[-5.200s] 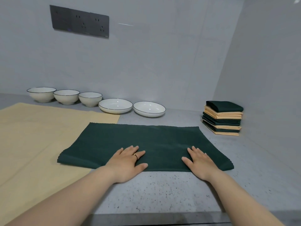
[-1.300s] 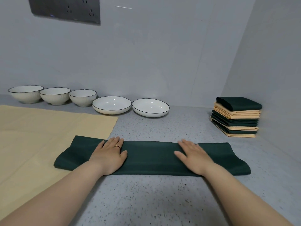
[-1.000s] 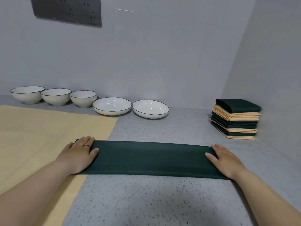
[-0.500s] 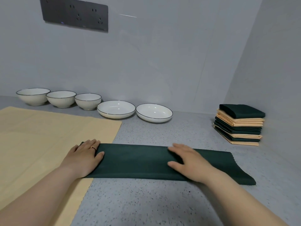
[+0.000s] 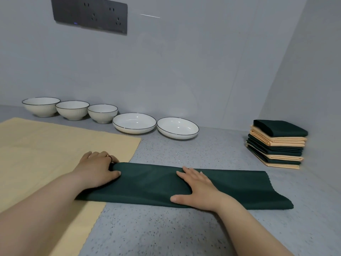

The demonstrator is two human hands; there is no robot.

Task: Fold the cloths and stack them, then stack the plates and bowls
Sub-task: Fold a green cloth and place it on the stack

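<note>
A dark green cloth (image 5: 245,189), folded into a long narrow strip, lies across the speckled counter, its left end over a spread-out yellow cloth (image 5: 46,148). My left hand (image 5: 96,169) grips the strip's left end, fingers curled under the edge and thumb on top. My right hand (image 5: 197,187) presses flat on the middle of the strip. A stack of folded green and yellow cloths (image 5: 276,145) stands in the right corner. Three white bowls (image 5: 72,109) and two shallow white plates (image 5: 134,122) stand side by side in a row along the back wall.
The grey counter (image 5: 184,233) meets walls at the back and on the right. A dark socket panel (image 5: 89,13) is mounted on the back wall above the bowls.
My right hand slid from the strip's right end to its middle. My left hand went from lying flat on the left end to gripping it, and that end is slightly raised.
</note>
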